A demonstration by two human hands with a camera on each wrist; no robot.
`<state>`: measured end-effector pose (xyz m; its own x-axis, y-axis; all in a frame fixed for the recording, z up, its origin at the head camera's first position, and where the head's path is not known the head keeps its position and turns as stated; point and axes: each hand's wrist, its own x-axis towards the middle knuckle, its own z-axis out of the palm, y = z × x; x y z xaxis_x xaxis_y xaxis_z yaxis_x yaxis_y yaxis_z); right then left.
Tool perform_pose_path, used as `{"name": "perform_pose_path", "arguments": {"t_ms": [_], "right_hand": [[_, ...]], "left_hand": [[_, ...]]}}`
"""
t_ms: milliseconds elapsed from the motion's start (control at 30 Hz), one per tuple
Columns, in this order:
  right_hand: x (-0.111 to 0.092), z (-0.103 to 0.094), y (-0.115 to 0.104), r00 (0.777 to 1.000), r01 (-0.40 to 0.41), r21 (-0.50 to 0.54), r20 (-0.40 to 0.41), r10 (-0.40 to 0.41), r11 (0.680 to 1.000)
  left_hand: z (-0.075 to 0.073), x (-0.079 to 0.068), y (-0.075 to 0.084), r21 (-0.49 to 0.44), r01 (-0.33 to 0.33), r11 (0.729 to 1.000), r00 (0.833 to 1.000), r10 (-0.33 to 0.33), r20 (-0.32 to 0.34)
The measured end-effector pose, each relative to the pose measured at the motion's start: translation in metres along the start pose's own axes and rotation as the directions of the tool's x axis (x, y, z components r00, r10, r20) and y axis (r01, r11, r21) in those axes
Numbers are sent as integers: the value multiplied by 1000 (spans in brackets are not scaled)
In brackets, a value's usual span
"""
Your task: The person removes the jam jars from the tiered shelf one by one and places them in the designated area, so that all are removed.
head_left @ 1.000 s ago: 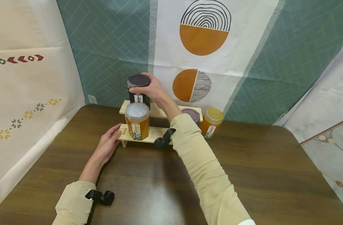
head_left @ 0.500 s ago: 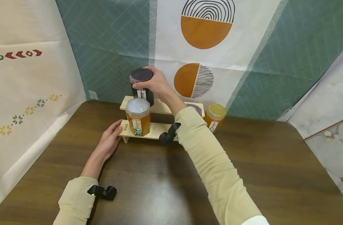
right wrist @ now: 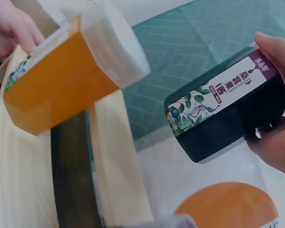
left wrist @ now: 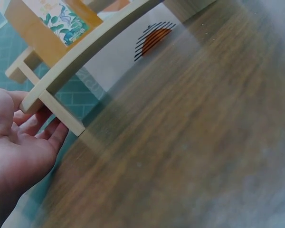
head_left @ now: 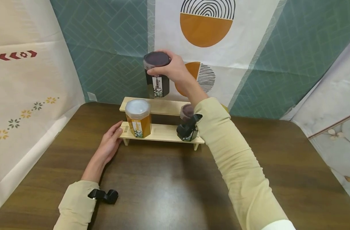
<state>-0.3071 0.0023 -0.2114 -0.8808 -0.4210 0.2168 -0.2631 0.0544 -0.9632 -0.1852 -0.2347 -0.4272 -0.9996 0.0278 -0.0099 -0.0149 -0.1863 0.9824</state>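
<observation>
My right hand (head_left: 175, 68) grips a dark jar (head_left: 158, 78) around its purple lid, holding it upright above the upper shelf of a two-tier wooden rack (head_left: 166, 133). In the right wrist view the dark jar (right wrist: 223, 102) shows a white label, and its base hangs apart from the shelf. My left hand (head_left: 110, 142) holds the left end of the lower shelf, thumb at the top, fingers behind and below it in the left wrist view. An amber jar (head_left: 138, 123) with a whitish lid stands on that shelf near the left hand.
A second dark jar (head_left: 187, 111) stands on the right of the lower shelf, partly hidden by the right wrist's black camera mount (head_left: 189, 126). Behind the right sleeve shows a yellow lid (head_left: 225, 108). A patterned cloth (head_left: 111, 76) hangs behind the brown table (head_left: 152, 179).
The right hand has lifted the dark jar off the upper shelf and shifted it up and to the right. The left hand stays at the rack's end.
</observation>
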Motion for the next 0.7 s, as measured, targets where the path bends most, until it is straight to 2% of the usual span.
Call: {"name": "perform_pose_path", "arguments": {"t_ms": [133,300,467,700], "right_hand": [[-5,-13,-5,999,44,5,10,-44,999],[-12,-30,-6,998,63,4,-15,-62,998],[-19,-49,-3,997,59,-10,-51,-59,998],[-32,-79,3,989,18,1,-145,-17,1000]], "left_hand": [[1,0,1,5,7,1000,1000,-7,-6],[1,0,1,6,4,1000,1000,-4,-6],[1,-1,0,26,-1,1000,1000,1,-2],[0,-1,0,31,0,1000,1000,0,1]]}}
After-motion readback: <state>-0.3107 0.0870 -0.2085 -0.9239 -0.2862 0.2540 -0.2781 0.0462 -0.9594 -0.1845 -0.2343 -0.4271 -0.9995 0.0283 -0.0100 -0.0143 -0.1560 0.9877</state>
